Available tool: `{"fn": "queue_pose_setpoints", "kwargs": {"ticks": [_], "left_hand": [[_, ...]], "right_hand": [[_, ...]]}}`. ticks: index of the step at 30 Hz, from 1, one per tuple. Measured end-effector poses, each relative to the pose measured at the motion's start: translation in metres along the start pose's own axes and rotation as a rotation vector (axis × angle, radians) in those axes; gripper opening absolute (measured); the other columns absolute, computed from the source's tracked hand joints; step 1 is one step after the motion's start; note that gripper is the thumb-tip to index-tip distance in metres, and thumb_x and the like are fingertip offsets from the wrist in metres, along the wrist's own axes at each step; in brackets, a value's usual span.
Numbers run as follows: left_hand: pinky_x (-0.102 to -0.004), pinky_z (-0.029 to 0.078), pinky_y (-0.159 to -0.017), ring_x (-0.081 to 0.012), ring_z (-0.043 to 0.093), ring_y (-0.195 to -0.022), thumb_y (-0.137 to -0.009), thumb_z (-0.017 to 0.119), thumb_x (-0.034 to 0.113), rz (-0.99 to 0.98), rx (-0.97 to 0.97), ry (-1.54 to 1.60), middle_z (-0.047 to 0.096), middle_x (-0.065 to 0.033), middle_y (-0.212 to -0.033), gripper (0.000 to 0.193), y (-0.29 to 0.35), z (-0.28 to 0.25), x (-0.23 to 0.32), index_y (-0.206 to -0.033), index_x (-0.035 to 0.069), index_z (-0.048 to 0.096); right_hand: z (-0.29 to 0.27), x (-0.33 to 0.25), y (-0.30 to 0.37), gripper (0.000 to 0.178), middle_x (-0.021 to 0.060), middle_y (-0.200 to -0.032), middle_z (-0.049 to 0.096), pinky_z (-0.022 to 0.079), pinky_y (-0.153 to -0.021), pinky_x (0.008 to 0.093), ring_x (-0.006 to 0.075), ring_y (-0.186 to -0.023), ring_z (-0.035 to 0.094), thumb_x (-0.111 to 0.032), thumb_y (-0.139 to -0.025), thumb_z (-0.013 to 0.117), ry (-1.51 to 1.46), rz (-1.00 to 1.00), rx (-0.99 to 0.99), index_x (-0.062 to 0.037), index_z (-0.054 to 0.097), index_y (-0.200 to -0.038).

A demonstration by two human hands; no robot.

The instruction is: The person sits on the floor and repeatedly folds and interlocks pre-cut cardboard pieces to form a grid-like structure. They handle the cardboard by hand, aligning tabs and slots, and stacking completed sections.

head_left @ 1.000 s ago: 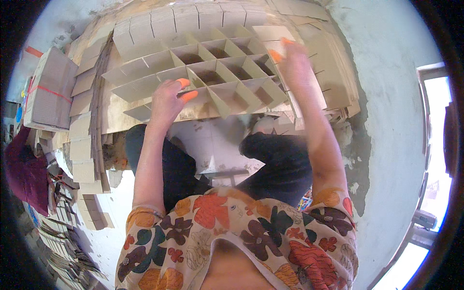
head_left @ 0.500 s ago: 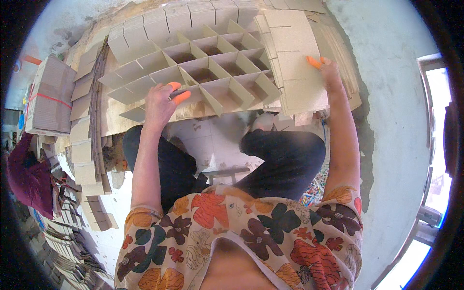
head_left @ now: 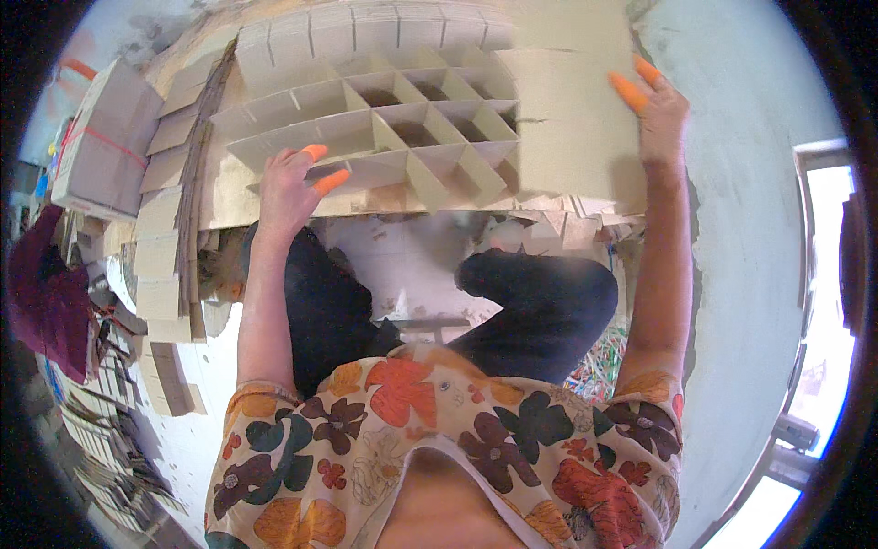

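A grid of interlocked cardboard dividers (head_left: 430, 133) lies across the table in front of me. My left hand (head_left: 288, 188), with orange covers on thumb and forefinger, grips the near left part of this grid, a strip passing between its fingers. On the right, my right hand (head_left: 664, 123) wears the same orange covers and pinches the right edge of a wide tan cardboard sheet (head_left: 576, 114). The sheet is blurred and looks raised, overlapping the grid's right end. The fingers under its edge are partly hidden.
Slotted cardboard strips (head_left: 375, 29) stand in a row behind the grid. More cardboard pieces (head_left: 165, 220) are stacked at the left, beside a taped carton (head_left: 108, 142). A dark red cloth (head_left: 50, 293) hangs farther left. The wall (head_left: 745, 274) rises close on my right.
My right hand has moved up and to the right with the cardboard sheet, which now looks larger and nearer. The left hand has shifted slightly left, staying at the grid.
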State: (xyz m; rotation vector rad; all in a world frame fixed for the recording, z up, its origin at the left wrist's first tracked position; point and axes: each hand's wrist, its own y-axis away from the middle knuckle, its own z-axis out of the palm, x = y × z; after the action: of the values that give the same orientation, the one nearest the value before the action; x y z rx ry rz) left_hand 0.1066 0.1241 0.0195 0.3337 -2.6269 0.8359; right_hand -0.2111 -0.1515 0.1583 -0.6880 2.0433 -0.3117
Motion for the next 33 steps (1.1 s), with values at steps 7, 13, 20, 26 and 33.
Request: {"fn": "queue_pose_setpoints", "kwargs": {"ticks": [7, 13, 20, 26, 33], "left_hand": [[-0.0389, 0.044, -0.069, -0.0289, 0.056, -0.070, -0.067, 0.071, 0.013, -0.079, -0.085, 0.176, 0.060, -0.0105, -0.069, 0.015, 0.007, 0.007, -0.017, -0.080, 0.007, 0.066], [-0.0353, 0.045, -0.063, -0.0264, 0.057, -0.067, -0.069, 0.070, 0.012, -0.100, -0.076, 0.150, 0.062, -0.0093, -0.071, 0.012, 0.008, 0.006, -0.017, -0.080, 0.007, 0.067], [-0.0368, 0.045, -0.065, -0.0267, 0.058, -0.067, -0.066, 0.072, 0.012, -0.046, -0.024, 0.103, 0.063, -0.0096, -0.071, 0.015, 0.010, 0.016, -0.024, -0.079, 0.007, 0.067], [-0.0380, 0.045, -0.064, -0.0285, 0.057, -0.069, -0.066, 0.072, 0.013, -0.073, -0.069, 0.125, 0.062, -0.0103, -0.071, 0.015, 0.006, 0.022, -0.025, -0.079, 0.007, 0.067], [-0.0410, 0.042, -0.063, -0.0310, 0.054, -0.069, -0.067, 0.071, 0.013, -0.103, -0.088, 0.086, 0.058, -0.0118, -0.069, 0.014, 0.002, 0.015, -0.020, -0.079, 0.007, 0.067]], "right_hand": [[0.143, -0.096, 0.029, 0.045, 0.0194, -0.100, 0.064, 0.049, -0.076, 0.0301, 0.0200, -0.087, 0.064, -0.021, -0.074, 0.072, 0.068, -0.357, -0.288, -0.0025, 0.060, -0.113], [0.210, -0.118, 0.039, 0.024, 0.0243, -0.073, 0.058, 0.047, -0.064, 0.0450, 0.0402, -0.073, 0.059, -0.013, -0.073, 0.068, 0.001, -0.481, -0.338, 0.0008, 0.059, -0.090], [0.240, -0.119, 0.042, 0.014, 0.0240, -0.074, 0.059, 0.047, -0.066, 0.0457, 0.0404, -0.075, 0.059, -0.007, -0.073, 0.062, 0.071, -0.471, -0.473, 0.0019, 0.058, -0.083], [0.269, -0.110, 0.058, 0.008, 0.0237, -0.073, 0.060, 0.048, -0.065, 0.0459, 0.0397, -0.073, 0.060, -0.005, -0.072, 0.059, 0.106, -0.516, -0.576, 0.0015, 0.058, -0.077], [0.283, -0.117, 0.053, 0.017, 0.0232, -0.076, 0.061, 0.050, -0.064, 0.0455, 0.0377, -0.076, 0.062, -0.013, -0.078, 0.057, 0.270, -0.565, -0.708, 0.0029, 0.058, -0.083]]}}
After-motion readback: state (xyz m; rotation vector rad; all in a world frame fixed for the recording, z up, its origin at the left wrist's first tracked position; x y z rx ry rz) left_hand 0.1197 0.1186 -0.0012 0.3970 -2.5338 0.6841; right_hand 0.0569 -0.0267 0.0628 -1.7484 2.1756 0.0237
